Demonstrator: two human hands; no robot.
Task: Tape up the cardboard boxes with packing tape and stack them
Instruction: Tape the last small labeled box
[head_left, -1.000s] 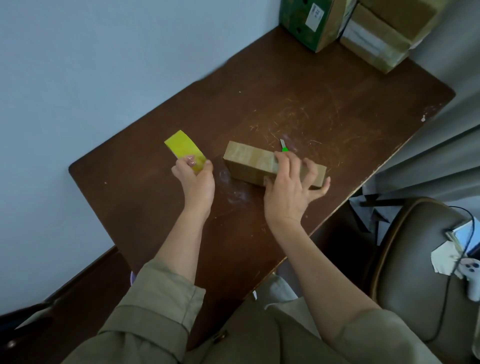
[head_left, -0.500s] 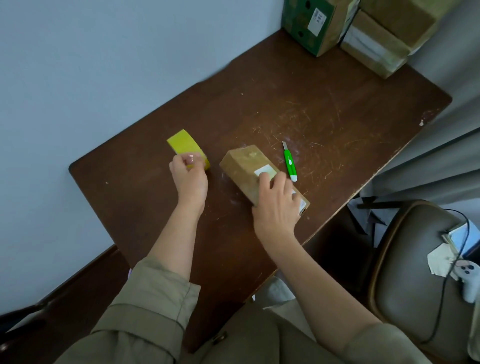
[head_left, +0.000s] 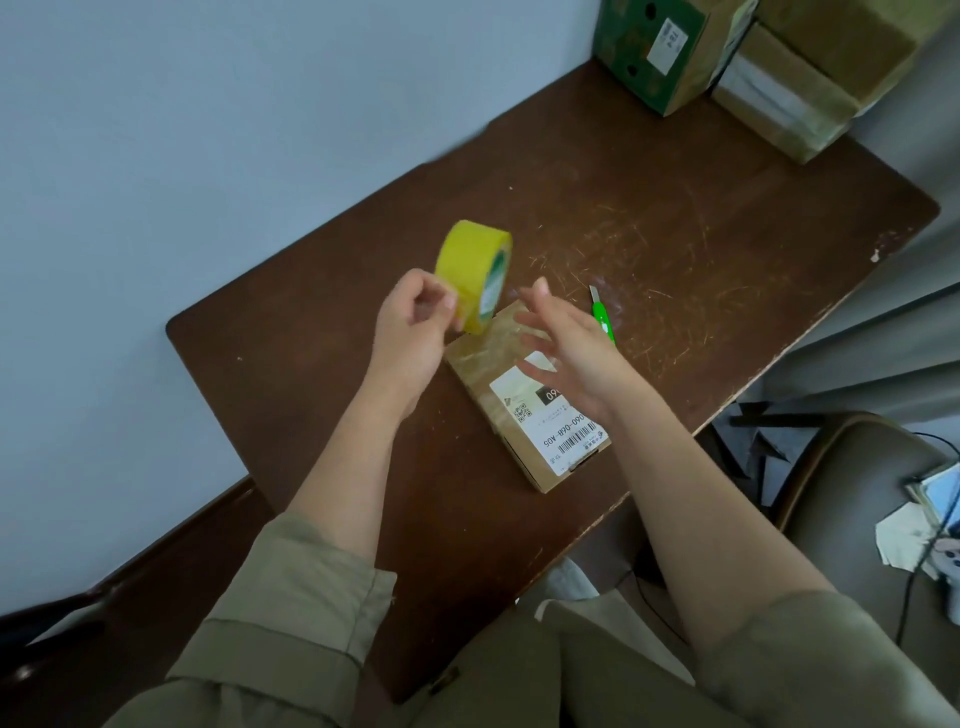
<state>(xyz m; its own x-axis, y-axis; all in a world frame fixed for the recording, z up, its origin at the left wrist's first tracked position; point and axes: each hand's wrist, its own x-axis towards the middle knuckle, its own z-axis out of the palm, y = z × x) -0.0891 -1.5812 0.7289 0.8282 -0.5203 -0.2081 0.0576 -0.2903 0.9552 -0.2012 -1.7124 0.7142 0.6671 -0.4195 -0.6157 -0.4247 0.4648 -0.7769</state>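
A dark wooden table (head_left: 322, 405) fills the middle of the frame. Stacked boxes (head_left: 779, 67) sit at its upper right corner. A small cardboard box (head_left: 524, 415) with a white label lies flat at center. The left hand (head_left: 410, 338) pinches a yellow tape roll (head_left: 470, 270), raised above the box's upper left. The right hand (head_left: 576, 353) hovers over the box, fingers spread, holding nothing. A green cutter (head_left: 602, 319) lies just right of the box.

Table (head_left: 675, 218): dark wood, scratched, worn finish. Small box (head_left: 498, 374): brown cardboard w/ glossy clear tape + white paper label. Tape roll (head_left: 470, 270): shiny yellow plastic. Cutter (head_left: 602, 317): green plastic.
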